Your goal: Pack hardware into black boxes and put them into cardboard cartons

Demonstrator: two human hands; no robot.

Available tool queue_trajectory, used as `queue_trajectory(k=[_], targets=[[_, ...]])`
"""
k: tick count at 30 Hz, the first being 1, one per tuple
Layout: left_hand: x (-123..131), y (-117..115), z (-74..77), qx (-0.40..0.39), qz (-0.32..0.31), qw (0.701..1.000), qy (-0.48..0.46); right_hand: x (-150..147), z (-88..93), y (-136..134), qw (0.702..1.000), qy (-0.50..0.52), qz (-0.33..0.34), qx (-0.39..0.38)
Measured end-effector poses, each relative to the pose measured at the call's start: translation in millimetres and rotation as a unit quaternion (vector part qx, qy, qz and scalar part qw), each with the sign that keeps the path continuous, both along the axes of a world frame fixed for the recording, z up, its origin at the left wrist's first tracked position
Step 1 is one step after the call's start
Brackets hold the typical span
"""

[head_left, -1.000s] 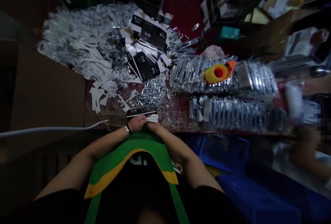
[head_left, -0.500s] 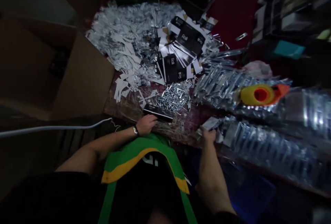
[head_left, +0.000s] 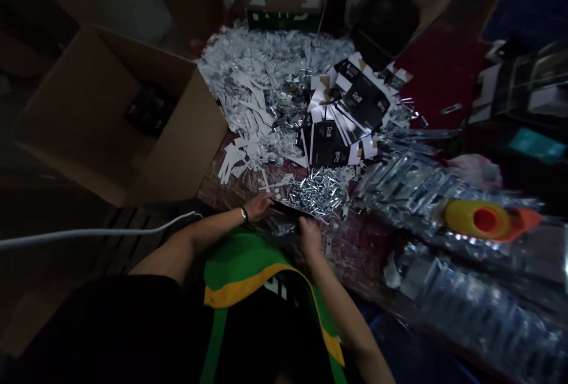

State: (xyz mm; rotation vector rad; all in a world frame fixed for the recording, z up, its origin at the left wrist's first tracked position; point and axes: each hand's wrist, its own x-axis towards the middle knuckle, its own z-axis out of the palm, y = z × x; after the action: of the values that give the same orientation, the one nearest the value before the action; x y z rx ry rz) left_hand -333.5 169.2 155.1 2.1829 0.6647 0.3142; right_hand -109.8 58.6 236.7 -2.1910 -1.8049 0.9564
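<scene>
On the desk [head_left: 359,248], a heap of screws [head_left: 317,193] is lying just ahead of the right hand [head_left: 309,237], with printed cards [head_left: 341,129] sitting behind that heap. Bagged metal parts [head_left: 465,277] are lying well to that hand's right, while a cardboard box [head_left: 177,135] is standing ahead and to the left of the left hand [head_left: 257,206].

The black card [head_left: 284,210] is mostly hidden under the left hand [head_left: 258,206] and right hand [head_left: 309,237]; grip unclear. Dark thing [head_left: 149,110] in the cardboard box [head_left: 177,135] too shadowed to identify. Plastic packs [head_left: 479,307], lower right, blurred and cut off by the frame edge.
</scene>
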Motion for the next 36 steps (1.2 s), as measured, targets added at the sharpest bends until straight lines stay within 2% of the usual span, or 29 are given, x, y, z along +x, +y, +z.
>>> queue_trajectory(k=[3,4,6,8,10,12,14,15,17,19,22,24,26,28,29,30,32,34,36], targets=[[-28,12,11.0,-0.008,-0.009,0.999,-0.04,2,12.9,4,0.988,-0.1,0.068,-0.098],[-29,24,15.0,-0.005,0.023,0.999,-0.035,-1,19.9,5,0.987,-0.08,0.103,-0.093],[-20,60,21.3,0.005,0.15,0.988,0.028,-12,32.9,21,0.985,-0.012,0.166,-0.034],[-3,102,24.2,-0.007,0.267,0.954,0.139,-30,38.1,65,0.98,0.002,0.194,0.029],[11,137,24.8,-0.047,0.291,0.927,0.231,-51,30.5,131,0.979,-0.067,0.19,0.042],[12,158,26.2,-0.077,0.281,0.918,0.27,-70,12.3,199,0.968,-0.134,0.21,0.018],[-1,160,31.9,-0.085,0.304,0.913,0.26,-85,-9.5,249,0.957,-0.168,0.236,0.011],[-11,155,37.0,-0.091,0.324,0.909,0.246,-90,-19.3,266,0.955,-0.173,0.242,0.015],[-31,135,51.1,-0.112,0.354,0.907,0.199,-94,-33.5,284,0.957,-0.165,0.236,0.024],[-48,103,67.4,-0.129,0.339,0.924,0.122,-89,-38.8,288,0.971,-0.13,0.2,0.022],[-57,40,85.3,-0.15,0.21,0.966,-0.007,-59,-29.7,270,0.991,-0.061,0.12,0.027],[-46,0,88.3,-0.162,0.086,0.982,-0.034,-24,-12.1,233,0.998,0.025,0.028,0.055],[-23,-26,84.8,-0.144,-0.019,0.989,-0.008,13,12.9,171,0.984,0.125,-0.091,0.089],[11,-36,78.3,-0.09,-0.068,0.992,0.048,40,38.1,93,0.968,0.169,-0.157,0.1],[29,-35,75.1,-0.056,-0.068,0.993,0.084,48,47.2,54,0.97,0.158,-0.155,0.102],[47,-34,72.5,-0.025,-0.057,0.991,0.121,51,52.2,19,0.978,0.142,-0.124,0.093],[73,-29,69.4,0.011,-0.041,0.98,0.193,44,48.5,-29,0.99,0.101,-0.056,0.083],[83,-29,69.4,0.015,-0.045,0.969,0.242,26,30.2,-45,0.995,0.033,-0.008,0.093],[74,-33,71.7,0.015,-0.055,0.962,0.268,7,8.7,-38,0.991,-0.063,0.032,0.11]])
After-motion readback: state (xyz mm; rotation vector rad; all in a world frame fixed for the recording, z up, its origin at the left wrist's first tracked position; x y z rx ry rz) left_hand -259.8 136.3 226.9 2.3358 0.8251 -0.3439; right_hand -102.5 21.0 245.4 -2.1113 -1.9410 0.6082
